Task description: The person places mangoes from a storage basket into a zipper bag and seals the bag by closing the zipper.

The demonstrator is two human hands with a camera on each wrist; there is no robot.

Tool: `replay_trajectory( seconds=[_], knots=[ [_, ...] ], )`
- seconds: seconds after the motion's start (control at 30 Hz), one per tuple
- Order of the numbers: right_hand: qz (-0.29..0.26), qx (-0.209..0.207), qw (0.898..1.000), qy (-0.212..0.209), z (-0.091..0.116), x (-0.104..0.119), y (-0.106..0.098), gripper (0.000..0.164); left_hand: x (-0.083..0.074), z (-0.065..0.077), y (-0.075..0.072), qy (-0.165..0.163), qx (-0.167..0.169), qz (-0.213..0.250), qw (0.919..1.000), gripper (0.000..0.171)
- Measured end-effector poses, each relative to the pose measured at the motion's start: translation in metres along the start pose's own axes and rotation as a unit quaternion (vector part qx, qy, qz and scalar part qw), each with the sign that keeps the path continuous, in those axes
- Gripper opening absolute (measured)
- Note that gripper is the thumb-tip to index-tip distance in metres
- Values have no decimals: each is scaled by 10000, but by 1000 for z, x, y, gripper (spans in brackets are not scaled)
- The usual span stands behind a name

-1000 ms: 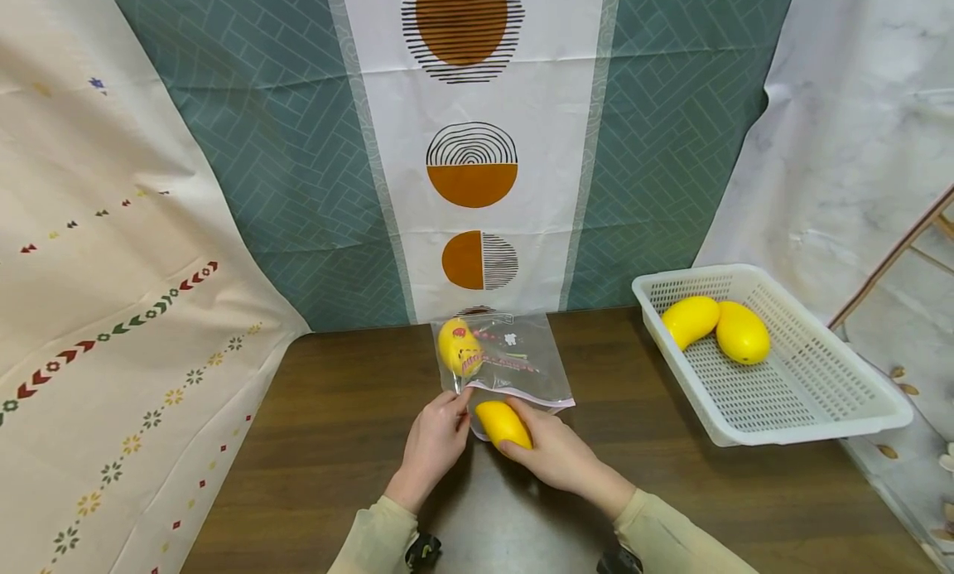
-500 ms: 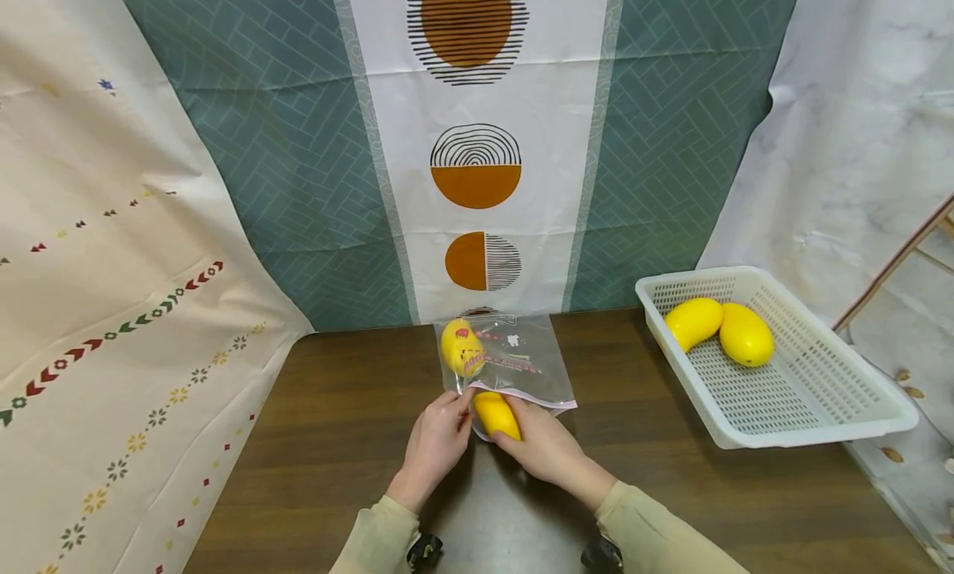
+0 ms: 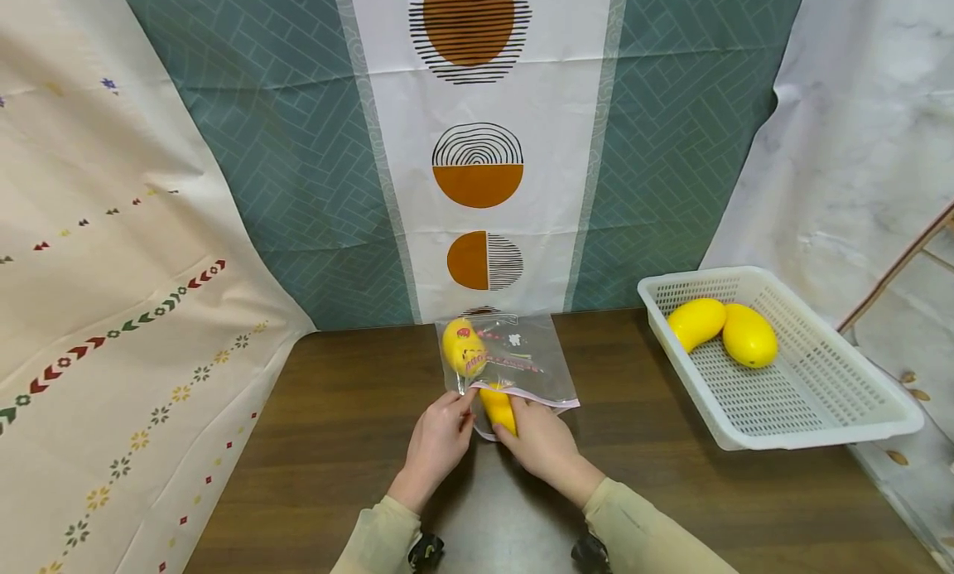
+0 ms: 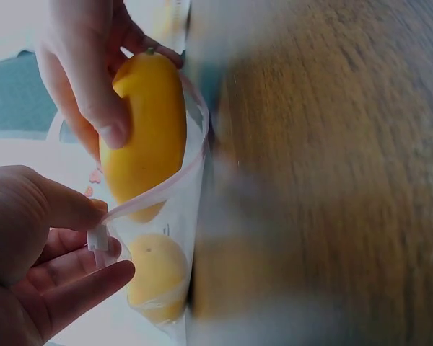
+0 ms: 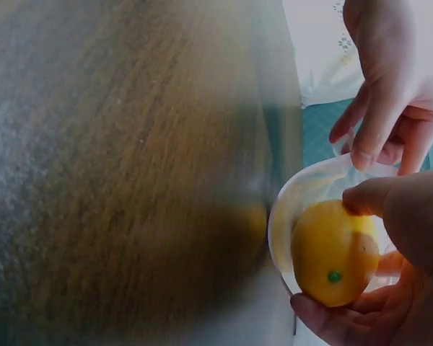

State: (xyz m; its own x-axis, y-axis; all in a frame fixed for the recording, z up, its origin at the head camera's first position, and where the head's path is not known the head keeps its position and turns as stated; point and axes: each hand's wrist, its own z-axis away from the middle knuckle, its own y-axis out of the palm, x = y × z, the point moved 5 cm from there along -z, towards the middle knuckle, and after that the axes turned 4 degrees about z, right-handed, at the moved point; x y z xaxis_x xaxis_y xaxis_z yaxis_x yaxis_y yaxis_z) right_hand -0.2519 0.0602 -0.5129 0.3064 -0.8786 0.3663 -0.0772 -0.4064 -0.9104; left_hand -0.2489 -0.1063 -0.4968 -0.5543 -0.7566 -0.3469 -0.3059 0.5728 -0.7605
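Surface (image 3: 335, 441): brown wood. White basket (image 3: 820, 408) at right edge, two yellow fruits inside. Clear zip bag (image 3: 532, 367) lies near the far edge, centre, one mango (image 3: 463, 347) already in it. Left hand (image 3: 436, 441) pinches the bag's rim, holding the mouth open. Right hand (image 3: 544, 441) grips a second mango (image 3: 498, 408), partway through the mouth.

Risks: rim could slip from the light pinch and the mouth fold shut; tight opening may snag the fruit; thin film could tear if forced.
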Motion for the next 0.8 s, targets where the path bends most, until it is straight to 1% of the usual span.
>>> replay_trajectory(
  seconds=[0.1,0.2,0.4,0.5,0.57,0.67,0.8],
  knots=[
    [228,-45,9997,72,-1,2,0,55,0,0,0,43,-62,13,10000,44],
    [327,-82,9993,163,-2,3,2,55,-1,0,0,33,-70,49,10000,44],
    [395,-180,9988,218,-8,2,6,37,-1,-1,0,-36,-1,21,10000,44],
    [372,-244,9988,219,-12,3,7,33,-1,-1,-1,-43,12,-1,10000,43],
    [344,-354,9986,208,-14,3,9,33,-1,-1,-1,-19,-13,-2,10000,43],
    [353,-646,9971,181,-17,4,10,35,-1,-1,-2,39,-76,2,10000,43],
    [438,-1013,9938,166,-20,6,13,49,-1,0,-2,80,-121,25,9999,44]
  ],
)
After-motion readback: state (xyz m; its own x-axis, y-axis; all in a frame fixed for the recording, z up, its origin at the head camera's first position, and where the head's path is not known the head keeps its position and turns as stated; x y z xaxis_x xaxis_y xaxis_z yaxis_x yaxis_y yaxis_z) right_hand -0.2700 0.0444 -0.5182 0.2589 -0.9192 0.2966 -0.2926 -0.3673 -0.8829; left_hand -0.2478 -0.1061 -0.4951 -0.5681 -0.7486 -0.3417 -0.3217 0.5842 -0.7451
